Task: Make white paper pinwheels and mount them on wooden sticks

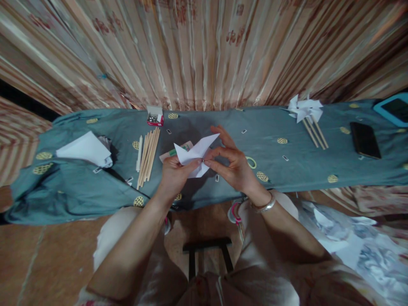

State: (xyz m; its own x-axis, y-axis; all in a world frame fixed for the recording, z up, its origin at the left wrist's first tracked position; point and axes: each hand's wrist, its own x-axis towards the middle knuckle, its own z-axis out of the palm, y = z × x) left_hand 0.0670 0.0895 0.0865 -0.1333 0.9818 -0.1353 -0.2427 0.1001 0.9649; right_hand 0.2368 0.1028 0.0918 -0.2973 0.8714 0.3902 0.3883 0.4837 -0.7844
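A white paper pinwheel point(199, 149) with folded, pointed blades is held above the table in front of me. My left hand point(174, 173) is closed on its left side, thumb pressed near the centre. At that centre, the thumb and index finger of my right hand point(232, 166) pinch a tiny shiny thing that looks like a pin point(203, 160); its other fingers are raised. Partly hidden behind the pinwheel and my left hand lies a flat card with green print point(166, 155). Left of it is a bundle of wooden sticks point(149, 156).
A small red box point(155, 119) with shiny metal bits stands open behind the sticks. Folded white paper point(84, 149) lies at left, a white pen point(139, 153) by the sticks. Rightward are a tape roll point(251, 162), pinwheels on sticks point(304, 109), a phone point(365, 140) and a blue-framed device point(395, 108).
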